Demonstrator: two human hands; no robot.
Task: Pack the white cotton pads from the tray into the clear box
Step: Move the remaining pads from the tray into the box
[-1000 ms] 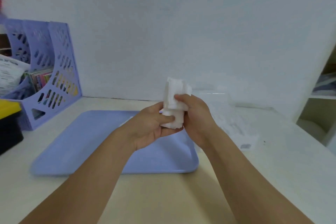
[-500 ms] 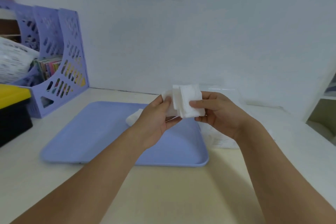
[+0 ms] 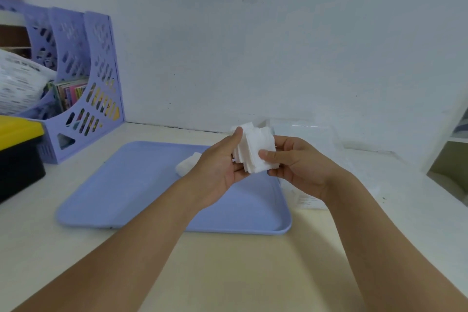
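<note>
A stack of white cotton pads (image 3: pixel 255 147) is held in the air above the right part of the blue tray (image 3: pixel 131 185). My left hand (image 3: pixel 220 167) grips the stack from the left, thumb along its top edge. My right hand (image 3: pixel 296 164) holds it from the right, thumb pressed on the front pad. Another small bunch of pads (image 3: pixel 186 166) lies on the tray, partly hidden behind my left wrist. The clear box (image 3: pixel 311 134) stands on the table just right of the tray, behind my right hand.
A purple file rack (image 3: pixel 83 88) with papers and books stands at the back left. A black box with a yellow lid (image 3: pixel 17 144) sits at the left edge. White shelving (image 3: pixel 453 149) rises at the right. The wall is close behind.
The stack has turned from upright to lying sideways between both hands and shifted a little right, toward the clear box. The view has shifted too.
</note>
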